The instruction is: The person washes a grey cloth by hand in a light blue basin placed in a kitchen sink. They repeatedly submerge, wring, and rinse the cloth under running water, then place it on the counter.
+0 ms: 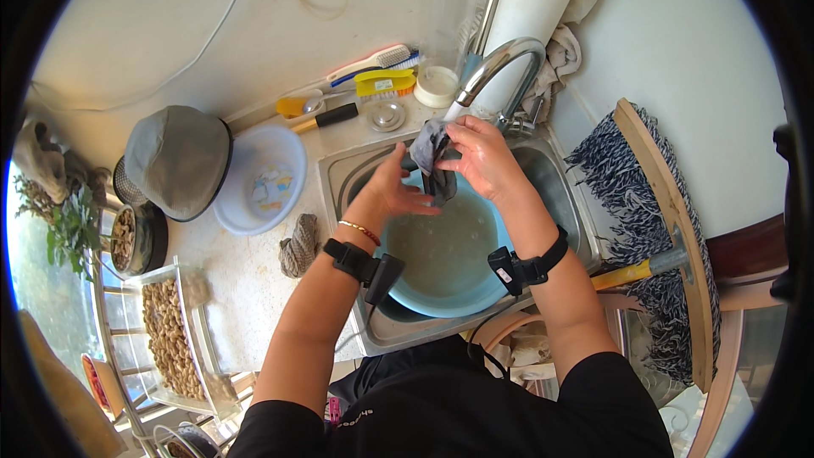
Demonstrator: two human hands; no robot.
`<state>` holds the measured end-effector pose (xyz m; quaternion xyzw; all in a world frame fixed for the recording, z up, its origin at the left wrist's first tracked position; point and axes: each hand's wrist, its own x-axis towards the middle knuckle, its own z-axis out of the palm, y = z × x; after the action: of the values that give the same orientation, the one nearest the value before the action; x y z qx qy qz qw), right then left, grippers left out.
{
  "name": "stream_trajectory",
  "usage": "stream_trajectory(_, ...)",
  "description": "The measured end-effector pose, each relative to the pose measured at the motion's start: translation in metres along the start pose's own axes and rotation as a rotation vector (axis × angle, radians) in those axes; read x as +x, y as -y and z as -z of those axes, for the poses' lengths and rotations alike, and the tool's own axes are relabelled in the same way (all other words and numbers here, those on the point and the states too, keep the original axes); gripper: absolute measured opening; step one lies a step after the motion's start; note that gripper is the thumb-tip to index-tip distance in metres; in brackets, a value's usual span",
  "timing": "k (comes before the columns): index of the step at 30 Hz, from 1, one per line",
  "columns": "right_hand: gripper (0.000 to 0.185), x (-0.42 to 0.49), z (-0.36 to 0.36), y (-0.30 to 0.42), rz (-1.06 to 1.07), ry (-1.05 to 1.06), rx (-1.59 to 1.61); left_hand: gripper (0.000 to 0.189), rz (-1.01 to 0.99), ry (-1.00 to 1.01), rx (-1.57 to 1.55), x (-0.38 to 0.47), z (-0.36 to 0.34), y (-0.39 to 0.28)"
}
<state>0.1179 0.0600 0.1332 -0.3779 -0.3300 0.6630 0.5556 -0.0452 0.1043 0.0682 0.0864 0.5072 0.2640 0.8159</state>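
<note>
My right hand [474, 156] pinches a wet grey cloth [434, 162] under the spout of the chrome faucet [505, 67]. Beside the cloth's lower left, my left hand [402, 187] has its fingers spread; whether they touch the cloth is not clear. Below both hands a light-blue plastic basin [445, 308] of cloudy water stands in the stainless-steel sink [375, 331]. A twisted brown-grey cloth [299, 246] lies on the counter left of the sink.
Left of the sink are a pale-blue basin [294, 194], a grey cap [178, 162] and a clear tray of peanuts [170, 337]. Scrub brushes [385, 83] and a metal drain strainer [386, 116] lie behind it. A wooden-backed mop [661, 203] stands at the right.
</note>
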Motion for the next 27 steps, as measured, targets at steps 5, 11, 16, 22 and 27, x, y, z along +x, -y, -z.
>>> stream_trajectory(5, 0.027, -0.026, -0.012, -0.023, 0.008, -0.06, -0.157, 0.032, -0.088, 0.546, -0.31, 0.059, 0.011, 0.022)
stream_trajectory(11, 0.034, -0.01, -0.012, -0.082, 0.477, -0.154, -1.092, 0.024, -0.126, 0.526, -0.344, 0.104, 0.034, 0.041)
stream_trajectory(16, 0.028, 0.027, 0.002, -0.086, 0.348, -0.211, -1.24, 0.036, -0.207, 0.166, -0.425, 0.076, 0.005, 0.043)
stream_trajectory(22, 0.034, 0.072, 0.027, -0.105, 0.129, -0.414, -0.896, 0.039, -0.195, -0.05, -0.193, 0.04, -0.01, 0.036)
stream_trajectory(27, 0.042, 0.07, 0.105, -0.104, -0.076, -0.462, -0.853, 0.041, -0.064, 0.125, -0.384, 0.032, 0.002, 0.034)
